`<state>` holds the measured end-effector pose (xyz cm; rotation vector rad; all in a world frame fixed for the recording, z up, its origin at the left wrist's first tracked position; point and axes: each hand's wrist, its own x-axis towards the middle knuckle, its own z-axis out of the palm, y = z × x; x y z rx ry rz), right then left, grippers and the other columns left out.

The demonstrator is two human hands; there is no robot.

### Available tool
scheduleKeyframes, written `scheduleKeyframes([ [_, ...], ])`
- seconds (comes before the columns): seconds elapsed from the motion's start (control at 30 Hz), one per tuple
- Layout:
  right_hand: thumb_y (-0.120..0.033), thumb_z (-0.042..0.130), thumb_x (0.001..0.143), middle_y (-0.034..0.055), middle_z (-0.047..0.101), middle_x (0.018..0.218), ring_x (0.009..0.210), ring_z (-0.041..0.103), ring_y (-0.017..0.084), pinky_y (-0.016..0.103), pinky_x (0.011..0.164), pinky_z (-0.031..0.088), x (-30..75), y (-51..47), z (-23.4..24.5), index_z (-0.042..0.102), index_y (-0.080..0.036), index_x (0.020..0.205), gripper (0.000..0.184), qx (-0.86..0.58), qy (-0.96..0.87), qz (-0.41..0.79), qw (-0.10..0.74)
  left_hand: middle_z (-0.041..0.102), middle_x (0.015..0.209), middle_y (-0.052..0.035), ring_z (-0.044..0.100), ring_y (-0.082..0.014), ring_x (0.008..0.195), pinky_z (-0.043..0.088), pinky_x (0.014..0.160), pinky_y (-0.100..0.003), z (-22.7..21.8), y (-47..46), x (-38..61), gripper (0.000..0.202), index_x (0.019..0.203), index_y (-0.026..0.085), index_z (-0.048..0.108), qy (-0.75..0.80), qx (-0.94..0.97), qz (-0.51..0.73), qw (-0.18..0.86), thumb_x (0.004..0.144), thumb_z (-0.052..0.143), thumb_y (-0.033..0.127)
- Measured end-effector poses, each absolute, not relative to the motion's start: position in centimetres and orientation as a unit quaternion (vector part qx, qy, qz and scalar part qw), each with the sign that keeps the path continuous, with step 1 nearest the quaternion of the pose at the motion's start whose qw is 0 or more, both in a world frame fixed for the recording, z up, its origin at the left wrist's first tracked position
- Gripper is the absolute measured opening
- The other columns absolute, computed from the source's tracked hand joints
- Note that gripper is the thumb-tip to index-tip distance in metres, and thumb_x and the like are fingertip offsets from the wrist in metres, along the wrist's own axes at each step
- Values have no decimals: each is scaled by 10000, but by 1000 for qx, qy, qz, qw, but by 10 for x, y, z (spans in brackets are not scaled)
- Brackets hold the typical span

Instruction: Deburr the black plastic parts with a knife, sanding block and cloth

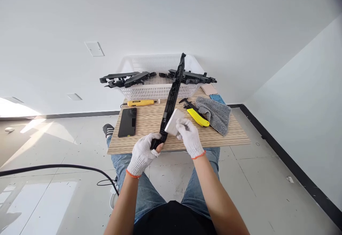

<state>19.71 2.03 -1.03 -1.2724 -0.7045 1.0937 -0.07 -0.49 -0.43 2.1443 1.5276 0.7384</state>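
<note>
My left hand (143, 152), in a white knit glove, is closed around the near end of a long black plastic part (173, 96) that slants up and away over the table. My right hand (188, 136), also gloved, pinches a small white block (173, 121) pressed against the part's lower section. Both hands hover over the near edge of a small striped wooden table (149, 121).
A white basket (157, 85) at the table's back carries more black parts (125, 79). On the table lie a black phone (127, 122), a yellow tool (140, 102), a yellow-handled knife (197, 116), a grey cloth (215, 113) and a blue card (217, 98). A black cable (61, 167) crosses the floor at left.
</note>
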Motion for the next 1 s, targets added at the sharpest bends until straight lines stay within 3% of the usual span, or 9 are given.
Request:
scheduleKeyframes([
  [0.17,-443,719,668,49,707,1034,772,630,149,211,482,504,198,21,-11,680,-199,939,367,-575,-256,423,652,792,1033,-34,735,-253,991,576,859,-365,-6,-4,-1,271,1072,254,697,553,766,264,191,888,606,430],
  [0.3,-436,759,638,46,703,982,714,622,142,223,463,500,197,22,-10,672,-189,894,366,-553,-305,476,612,791,1054,-39,734,-253,997,575,862,-368,-8,-4,-1,288,1086,248,695,552,766,266,194,895,598,440],
  [0.43,-467,729,665,14,681,870,619,577,108,216,461,481,196,21,-10,640,-200,915,376,-563,-232,424,670,790,1045,-37,734,-250,984,576,858,-365,-9,-4,-1,287,1083,251,696,550,769,266,190,887,606,441],
  [0.57,-459,774,642,32,698,907,649,593,124,222,459,480,196,20,-9,661,-189,862,366,-543,-322,494,597,787,1055,-49,730,-262,1001,570,863,-381,-9,-4,0,323,1092,242,691,557,762,260,205,902,578,478],
  [0.67,-459,717,688,42,708,971,704,615,136,232,500,511,196,19,-7,671,-195,914,351,-578,-287,441,623,777,1092,-59,715,-278,1037,555,884,-395,-2,-5,-4,372,1109,238,681,549,764,253,225,902,566,525],
  [0.83,-445,694,727,40,710,957,719,628,145,243,534,536,195,17,-7,686,-204,931,315,-594,-323,420,605,740,1036,-47,690,-230,960,520,871,-358,19,-7,-10,386,1023,245,647,450,804,251,296,1001,350,491],
  [0.93,-465,690,731,57,715,1018,793,639,172,243,520,541,193,16,-10,691,-207,929,325,-584,-362,427,588,716,942,-26,689,-231,896,508,805,-349,20,-4,1,261,925,249,566,511,780,215,290,955,472,491],
  [1.0,-480,681,741,62,714,1047,807,631,175,250,524,552,192,16,-12,692,-209,952,343,-588,-369,420,585,719,959,-20,703,-249,916,502,795,-352,16,1,14,235,960,253,523,571,749,204,267,886,597,463],
])
